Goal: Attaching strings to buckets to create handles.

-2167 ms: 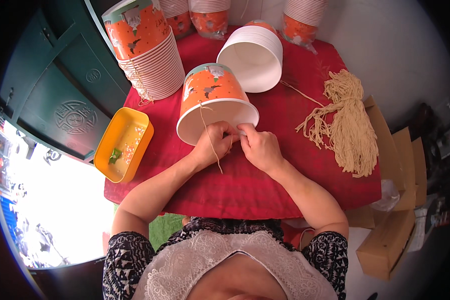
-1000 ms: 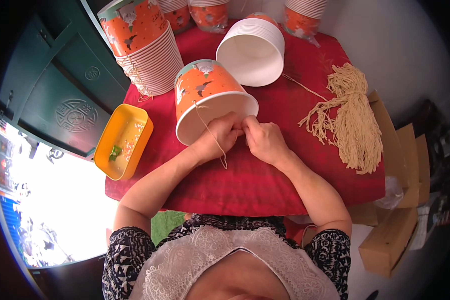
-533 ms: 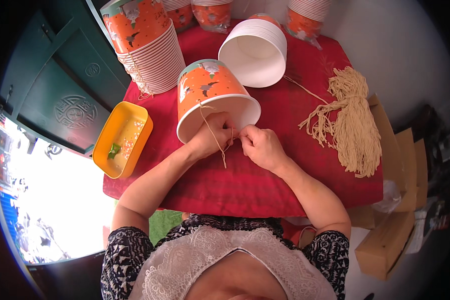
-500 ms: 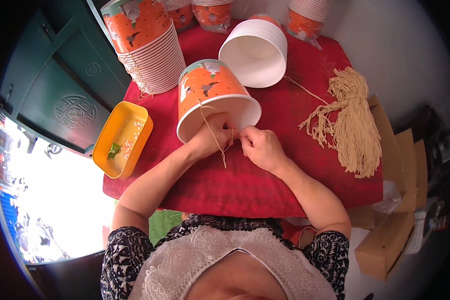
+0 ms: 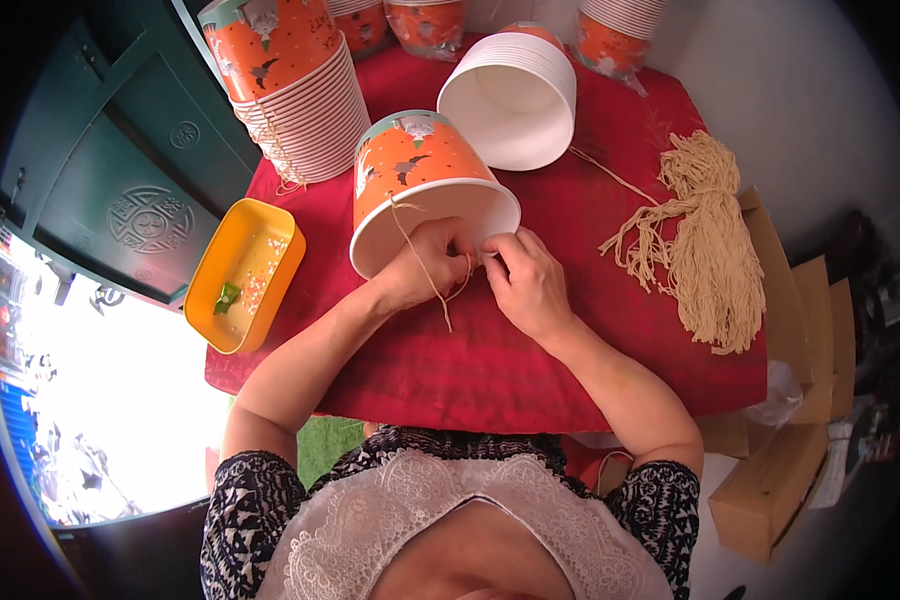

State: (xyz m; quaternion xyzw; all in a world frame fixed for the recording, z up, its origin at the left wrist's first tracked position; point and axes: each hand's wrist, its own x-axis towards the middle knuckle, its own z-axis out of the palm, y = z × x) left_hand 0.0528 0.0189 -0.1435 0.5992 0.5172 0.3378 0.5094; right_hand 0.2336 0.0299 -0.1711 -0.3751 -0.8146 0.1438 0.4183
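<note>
An orange paper bucket (image 5: 410, 158) with printed figures and a teal base band lies tilted on the table, its white mouth toward me. My left hand (image 5: 428, 262) is in the mouth, fingers curled in at the lower right of the rim. From a hole in the upper left rim a beige string (image 5: 420, 255) hangs over my left wrist, and a loop of it runs up to my left fingertips. Just right of the rim, thumb and forefinger of my right hand (image 5: 526, 285) pinch close to the left fingers; what lies between them is too small to make out.
A yellow tub (image 5: 295, 245) with small pale bits and a green piece stands at the left. Nested buckets (image 5: 315, 110) rise behind it, white ones (image 5: 555, 105) lie beyond mine. A bundle of beige strings (image 5: 715, 250) rests right on the red tablecloth (image 5: 610, 370). Cardboard (image 5: 770, 490) is beside the table.
My right hand has turned slightly, its back lifting and its fingertips drawing a little apart from the left ones. The bucket has shifted a little up and left.
</note>
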